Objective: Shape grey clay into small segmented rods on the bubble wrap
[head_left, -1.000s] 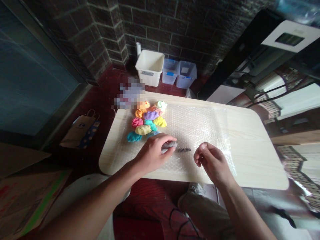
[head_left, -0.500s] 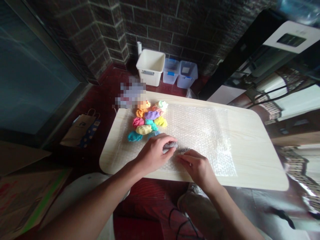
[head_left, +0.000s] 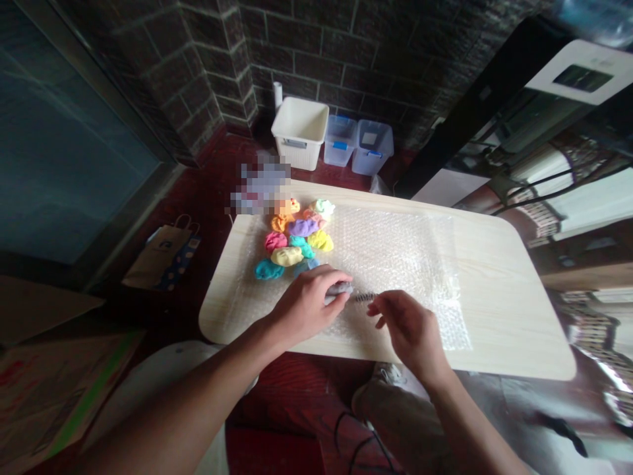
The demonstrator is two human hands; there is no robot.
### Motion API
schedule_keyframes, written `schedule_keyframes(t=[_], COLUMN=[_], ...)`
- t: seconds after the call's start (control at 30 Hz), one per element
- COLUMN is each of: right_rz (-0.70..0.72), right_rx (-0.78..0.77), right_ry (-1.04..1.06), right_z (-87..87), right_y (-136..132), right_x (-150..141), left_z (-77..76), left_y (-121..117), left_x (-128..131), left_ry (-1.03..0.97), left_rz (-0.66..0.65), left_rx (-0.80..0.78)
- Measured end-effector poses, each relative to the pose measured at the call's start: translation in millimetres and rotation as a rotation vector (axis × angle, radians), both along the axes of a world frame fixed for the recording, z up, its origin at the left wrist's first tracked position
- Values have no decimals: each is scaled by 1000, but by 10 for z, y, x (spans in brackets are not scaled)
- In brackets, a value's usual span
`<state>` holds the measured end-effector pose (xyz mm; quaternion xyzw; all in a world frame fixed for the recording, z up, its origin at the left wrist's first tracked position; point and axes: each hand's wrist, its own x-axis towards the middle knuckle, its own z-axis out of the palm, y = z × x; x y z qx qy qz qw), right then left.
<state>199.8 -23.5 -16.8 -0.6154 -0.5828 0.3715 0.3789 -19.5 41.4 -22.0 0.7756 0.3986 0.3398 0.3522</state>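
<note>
My left hand (head_left: 314, 297) is closed around a grey, soft-looking lump (head_left: 339, 289); part of it shows between the thumb and fingers. Just to its right is a small dark ridged piece (head_left: 364, 297), coil-like, whose exact kind I cannot make out. The fingertips of my right hand (head_left: 408, 323) pinch that piece at its right end, while the lower fingers curl loosely apart. Beyond my left hand lies a cluster of crumpled, brightly coloured soft bundles, among them a teal bundle (head_left: 269, 269), a pale yellow bundle (head_left: 287, 256) and a purple bundle (head_left: 303, 227).
Bubble wrap (head_left: 395, 257) covers much of the pale wooden table (head_left: 519, 316). On the floor behind stand a white bin (head_left: 301, 145) and two clear plastic boxes. A paper bag (head_left: 158, 257) and cardboard boxes (head_left: 64, 389) sit at the left.
My right hand has shifted slightly right and turned, its lower fingers loosening. The left hand keeps its hold on the grey lump. The view has moved a little.
</note>
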Motion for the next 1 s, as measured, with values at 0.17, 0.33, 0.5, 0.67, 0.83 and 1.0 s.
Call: schedule_keyframes(t=[0.17, 0.33, 0.5, 0.67, 0.83, 1.0], right_rz=[-262, -293, -328, -400, -337, -190], right_rx=[-142, -176, -249, -279, -301, -254], right_ry=[471, 641, 694, 696, 803, 886], right_z=[64, 26, 107, 153, 195, 233], right_y=[97, 182, 227, 238, 210, 157], right_x=[195, 292, 324, 277, 182, 165], left_z=[-28, -78, -35, 54, 12, -115], left_y=[-31, -74, -128, -195, -194, -175], left_x=[4, 62, 151, 319, 521, 576], left_ry=[204, 427, 533, 493, 557, 578], left_rz=[-70, -59, -23, -5, -36, -39], left_rx=[95, 191, 279, 360, 420, 470])
